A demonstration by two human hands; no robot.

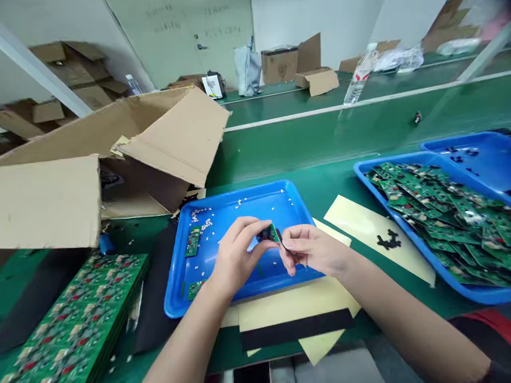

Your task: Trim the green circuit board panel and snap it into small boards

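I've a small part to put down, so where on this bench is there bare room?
The green bench between the middle tray and the board-filled tray, beyond the yellow sheets, looks bare. It's crowded left, with the cardboard box and stacked boards; white bits dot the middle tray.

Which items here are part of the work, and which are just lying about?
Likely in use:
- green board, left hand
- black piece, right hand
- middle blue tray
- heaped boards
- board stack

Likely just lying about:
- water bottle
- grey bag
- back carton
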